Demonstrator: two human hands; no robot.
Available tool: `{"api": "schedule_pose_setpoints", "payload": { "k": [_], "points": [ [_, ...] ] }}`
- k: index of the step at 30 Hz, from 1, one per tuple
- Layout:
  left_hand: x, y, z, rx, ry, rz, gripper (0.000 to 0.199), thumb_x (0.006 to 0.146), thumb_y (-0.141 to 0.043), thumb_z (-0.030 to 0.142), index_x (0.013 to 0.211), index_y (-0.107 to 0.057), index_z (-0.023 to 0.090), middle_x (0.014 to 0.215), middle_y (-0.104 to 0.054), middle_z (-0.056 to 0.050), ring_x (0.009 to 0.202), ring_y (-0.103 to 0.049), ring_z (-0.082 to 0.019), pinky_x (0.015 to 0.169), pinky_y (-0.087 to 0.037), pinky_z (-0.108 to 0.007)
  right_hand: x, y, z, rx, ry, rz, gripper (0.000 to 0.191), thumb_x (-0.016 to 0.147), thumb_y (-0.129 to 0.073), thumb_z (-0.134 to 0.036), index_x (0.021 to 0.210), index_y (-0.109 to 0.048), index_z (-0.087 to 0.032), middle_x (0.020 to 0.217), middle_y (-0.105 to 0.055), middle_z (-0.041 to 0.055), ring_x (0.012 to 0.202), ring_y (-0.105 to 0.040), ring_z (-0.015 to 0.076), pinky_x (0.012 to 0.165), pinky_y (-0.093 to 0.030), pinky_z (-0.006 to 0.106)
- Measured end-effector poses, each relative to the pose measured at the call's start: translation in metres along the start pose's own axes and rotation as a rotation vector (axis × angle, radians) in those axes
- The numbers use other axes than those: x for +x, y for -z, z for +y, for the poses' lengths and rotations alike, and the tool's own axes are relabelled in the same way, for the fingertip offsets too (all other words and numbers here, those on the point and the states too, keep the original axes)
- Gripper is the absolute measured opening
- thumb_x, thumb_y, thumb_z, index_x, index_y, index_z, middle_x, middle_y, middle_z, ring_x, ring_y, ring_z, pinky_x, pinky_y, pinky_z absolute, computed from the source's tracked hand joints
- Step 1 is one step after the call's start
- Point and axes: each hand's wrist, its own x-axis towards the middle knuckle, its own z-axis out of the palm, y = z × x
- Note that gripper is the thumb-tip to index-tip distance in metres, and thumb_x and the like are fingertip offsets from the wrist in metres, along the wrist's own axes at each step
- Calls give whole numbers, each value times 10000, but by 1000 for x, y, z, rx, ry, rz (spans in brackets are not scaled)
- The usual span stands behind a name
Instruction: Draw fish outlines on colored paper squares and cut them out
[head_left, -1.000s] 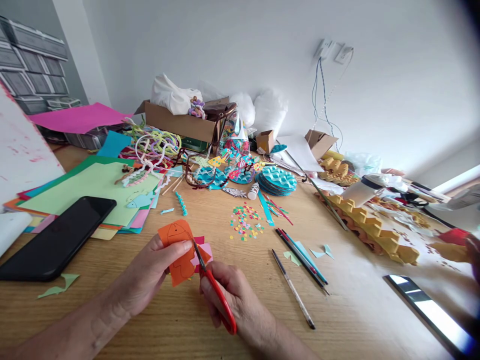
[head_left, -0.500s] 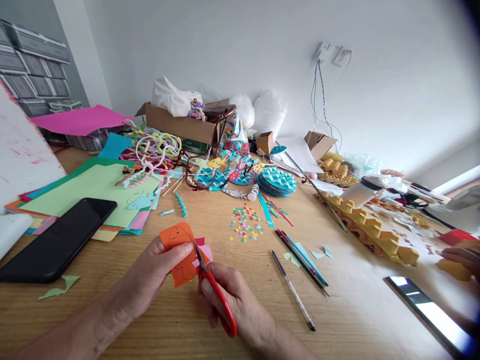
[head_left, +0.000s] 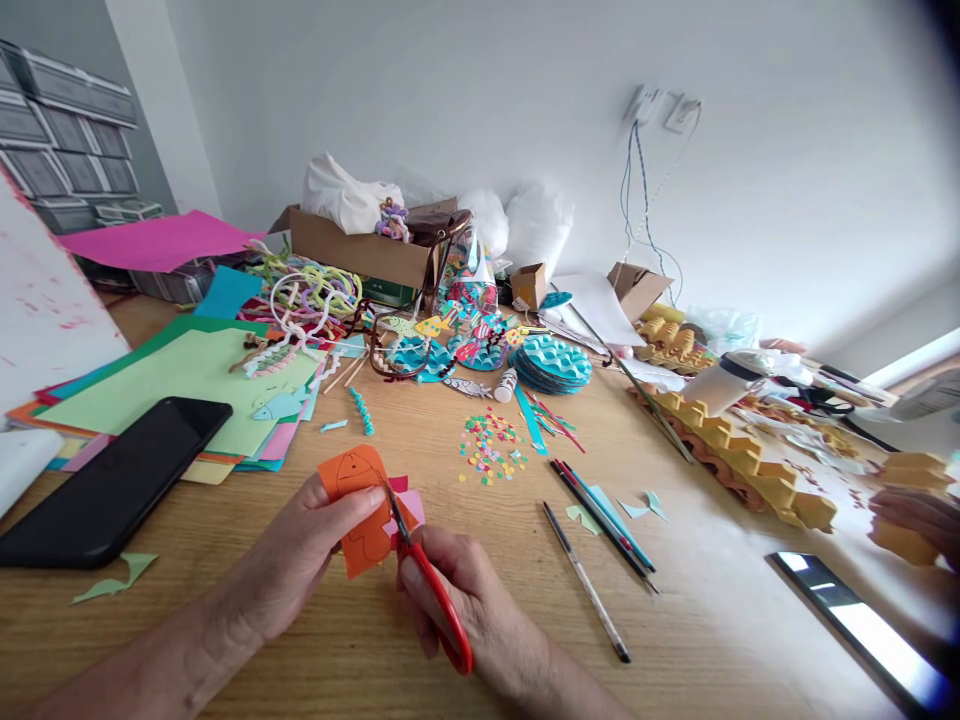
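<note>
My left hand pinches a piece of orange paper between thumb and fingers. A fish outline is drawn on it in dark lines. My right hand is closed round the red handles of a pair of scissors. Their blades lie against the right edge of the orange paper, near my left thumb tip. Behind the blades, pink paper scraps show on the table. Just beyond my hands lies a patch of small coloured paper dots.
A black phone rests by stacked coloured paper on the left. Pencils and a pen lie right of my hands. Yellow egg-carton strips and another phone are farther right, near another person's hand holding yellow carton.
My hands, the orange paper and the scissors are almost where they were. At the far right, the other person's hand has shifted slightly with the yellow carton piece.
</note>
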Motion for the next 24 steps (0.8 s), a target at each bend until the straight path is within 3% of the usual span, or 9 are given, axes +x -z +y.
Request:
{"api": "schedule_pose_setpoints", "payload": {
  "k": [14, 24],
  "points": [
    [0, 1, -2, -36, 18, -24, 227, 694, -681, 370, 632, -545, 199, 595, -551, 52, 591, -460, -126, 576, -427, -205, 0, -1, 1, 11, -19, 7, 430, 875, -453, -560, 674, -427, -181, 502, -415, -63, 386, -401, 50, 344, -303, 129],
    [2, 1, -2, -35, 0, 59, 254, 651, -711, 400, 625, -575, 186, 576, -572, 47, 565, -467, -114, 555, -419, -195, 0, 0, 0, 10, -22, 13, 443, 857, -458, -586, 671, -429, -185, 501, -413, -60, 385, -393, 52, 346, -301, 136]
  ]
}}
